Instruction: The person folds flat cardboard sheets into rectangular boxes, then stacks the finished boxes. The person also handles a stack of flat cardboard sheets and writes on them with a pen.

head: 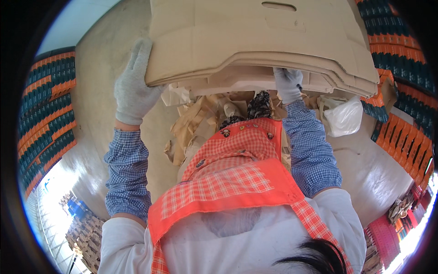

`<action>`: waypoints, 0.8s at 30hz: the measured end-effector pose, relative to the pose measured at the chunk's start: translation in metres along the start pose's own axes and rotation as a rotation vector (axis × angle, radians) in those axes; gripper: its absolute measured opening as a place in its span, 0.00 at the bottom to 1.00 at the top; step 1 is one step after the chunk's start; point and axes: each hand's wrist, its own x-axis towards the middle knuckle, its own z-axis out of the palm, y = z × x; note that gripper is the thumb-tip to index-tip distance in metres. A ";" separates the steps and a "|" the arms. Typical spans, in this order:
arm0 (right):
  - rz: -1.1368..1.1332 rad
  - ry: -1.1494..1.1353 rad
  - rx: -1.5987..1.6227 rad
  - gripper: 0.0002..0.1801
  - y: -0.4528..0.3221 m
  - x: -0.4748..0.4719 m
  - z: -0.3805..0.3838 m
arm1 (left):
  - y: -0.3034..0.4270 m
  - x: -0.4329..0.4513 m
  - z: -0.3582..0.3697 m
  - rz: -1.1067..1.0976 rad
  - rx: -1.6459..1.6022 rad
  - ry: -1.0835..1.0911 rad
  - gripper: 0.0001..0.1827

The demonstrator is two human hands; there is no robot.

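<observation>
Flat cardboard sheets (219, 37) with a notched near edge and an oval hand slot lie stacked before me. My left hand (137, 82), in a pale grey work glove, is pressed against the left edge of the upper sheets, with its fingers pointing away from me and the thumb hidden at the corner. My right hand (288, 84), gloved too, reaches in at the notch below the upper sheets; its fingertips are partly hidden, so its grip cannot be made out. More cardboard (236, 80) shows beneath the upper sheets.
Crumpled brown paper (191, 123) lies on the floor around my feet. A white plastic bag (343, 117) is at the right. Stacks of orange and dark green boxes (48, 116) stand at the left, with more such boxes (400, 61) at the right. Brown stacked material (84, 236) is at lower left.
</observation>
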 end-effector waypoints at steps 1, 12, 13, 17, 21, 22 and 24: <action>-0.038 0.017 -0.030 0.11 -0.003 0.000 -0.001 | -0.001 -0.001 0.000 -0.012 -0.011 -0.007 0.47; 0.623 0.067 0.591 0.07 -0.076 -0.023 -0.026 | 0.000 -0.030 0.086 -0.165 -0.108 -0.228 0.56; 0.682 -0.002 0.613 0.07 -0.076 -0.026 -0.028 | 0.002 -0.032 0.101 -0.160 -0.077 -0.242 0.58; 0.745 -0.039 0.519 0.06 -0.064 -0.026 -0.031 | 0.003 -0.036 0.124 -0.171 -0.002 -0.307 0.62; 0.765 0.029 0.638 0.07 -0.058 -0.025 -0.028 | 0.005 -0.028 0.107 -0.291 -0.033 -0.430 0.61; 0.743 0.016 0.649 0.07 -0.059 -0.024 -0.028 | 0.007 -0.026 0.101 -0.297 -0.003 -0.447 0.60; 0.599 -0.013 0.621 0.06 -0.066 -0.021 -0.029 | 0.010 -0.023 0.087 -0.272 0.024 -0.417 0.59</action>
